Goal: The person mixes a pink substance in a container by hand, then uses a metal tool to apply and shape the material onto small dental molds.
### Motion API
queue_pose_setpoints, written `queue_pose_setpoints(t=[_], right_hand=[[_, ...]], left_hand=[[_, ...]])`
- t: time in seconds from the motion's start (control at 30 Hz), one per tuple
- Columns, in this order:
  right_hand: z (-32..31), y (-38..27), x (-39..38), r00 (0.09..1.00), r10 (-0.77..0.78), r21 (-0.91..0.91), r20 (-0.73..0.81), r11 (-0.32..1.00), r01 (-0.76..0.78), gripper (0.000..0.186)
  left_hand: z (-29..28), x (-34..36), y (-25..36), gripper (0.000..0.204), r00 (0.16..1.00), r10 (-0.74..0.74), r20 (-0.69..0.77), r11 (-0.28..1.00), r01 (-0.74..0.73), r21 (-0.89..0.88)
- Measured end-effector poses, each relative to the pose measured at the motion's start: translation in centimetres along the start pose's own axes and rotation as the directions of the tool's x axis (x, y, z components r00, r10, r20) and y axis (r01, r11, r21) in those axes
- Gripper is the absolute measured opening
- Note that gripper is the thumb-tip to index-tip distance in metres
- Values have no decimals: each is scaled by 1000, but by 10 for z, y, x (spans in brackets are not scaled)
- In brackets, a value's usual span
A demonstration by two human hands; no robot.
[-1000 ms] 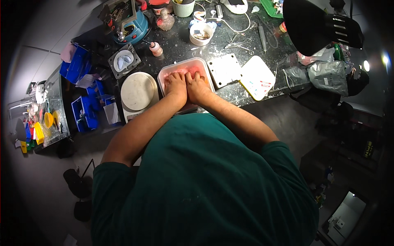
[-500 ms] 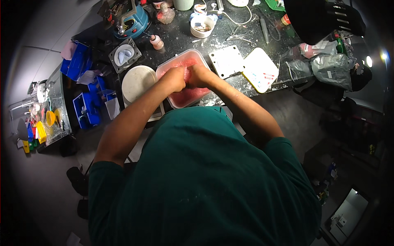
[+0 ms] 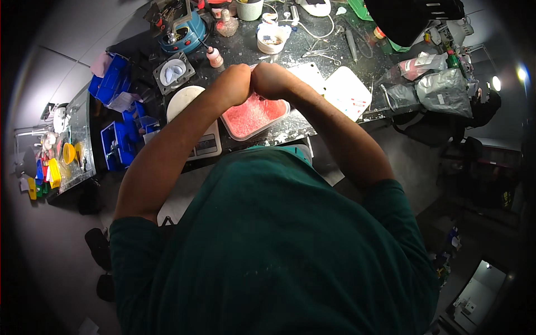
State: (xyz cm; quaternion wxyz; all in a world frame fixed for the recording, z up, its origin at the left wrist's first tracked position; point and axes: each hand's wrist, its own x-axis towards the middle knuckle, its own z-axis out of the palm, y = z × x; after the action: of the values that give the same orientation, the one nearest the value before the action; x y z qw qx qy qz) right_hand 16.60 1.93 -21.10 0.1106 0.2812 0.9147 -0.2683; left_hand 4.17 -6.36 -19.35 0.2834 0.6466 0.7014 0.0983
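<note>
At the tub (image 3: 245, 137), left hand (image 3: 237, 84) and right hand (image 3: 271, 81) are being held curled, any grip being impossible to tell; pink crumbs (image 3: 254, 115) are being judged light, best scooped underneath.

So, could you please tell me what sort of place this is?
Probably a workshop or dental-type laboratory: the dark, speckled bench holds a pen-shaped grey tool, a square metal mould-like piece with a white insert, and a tub of pink, grainy material.
</note>
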Motion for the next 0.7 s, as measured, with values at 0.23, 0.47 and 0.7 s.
queue_pose_setpoints(t=[0.23, 0.47, 0.7], right_hand=[[5, 13, 5, 997, -37, 44, 69, 998, 34, 23], [71, 19, 15, 913, -17, -341, 407, 925, 169, 70], [106, 18, 0, 977, -51, -491, 206, 859, 148, 48]], left_hand=[[13, 0, -9, 21, 997, 30, -68, 996, -35, -83], [40, 12, -21, 56, 803, -300, 514, 881, 28, 471], [103, 13, -40, 77, 914, -324, 243, 739, 84, 669]])
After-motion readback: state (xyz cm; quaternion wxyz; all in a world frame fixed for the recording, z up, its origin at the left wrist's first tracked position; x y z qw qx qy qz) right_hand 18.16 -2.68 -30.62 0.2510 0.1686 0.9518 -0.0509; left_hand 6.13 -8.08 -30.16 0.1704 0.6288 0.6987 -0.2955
